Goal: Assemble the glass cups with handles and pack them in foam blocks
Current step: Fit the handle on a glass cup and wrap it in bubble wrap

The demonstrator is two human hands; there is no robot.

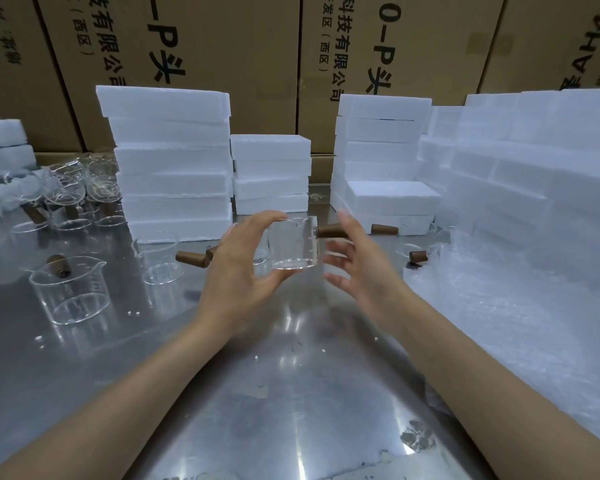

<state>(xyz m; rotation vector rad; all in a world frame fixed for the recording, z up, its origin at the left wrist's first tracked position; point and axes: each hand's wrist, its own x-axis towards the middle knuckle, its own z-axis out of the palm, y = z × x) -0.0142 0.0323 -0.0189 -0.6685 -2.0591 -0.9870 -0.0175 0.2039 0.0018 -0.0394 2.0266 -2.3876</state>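
Two bare arms come in from the near edge, cut off below the elbows, over a shiny metal table with little white crumbs on it. To the right lies crinkly clear bubble wrap, running off the right edge.

In the middle the left hand holds a glass cup up off the table, with its thumb under the bottom and its fingers curled over the top. A brown wood handle sticks out of the cup's right side. The right hand is just beside the cup with its fingers spread and loose, holding nothing. Its fingers hide the handle's end, so I cannot tell if they touch it.

On the near left stands a big cup with a brown handle behind it. Another cup stands further in, with its handle pointing right, partly behind the left hand. Right of the hands are more brown handles, but their glass is very hard to see.

Further back stand piles of white foam blocks: a tall pile, a short pile and a big heap on the right. At the far left is a bunch of cups, all see-through and mixed up, so they cannot be counted. Behind it all are brown boxes with dark writing, cut off at the top
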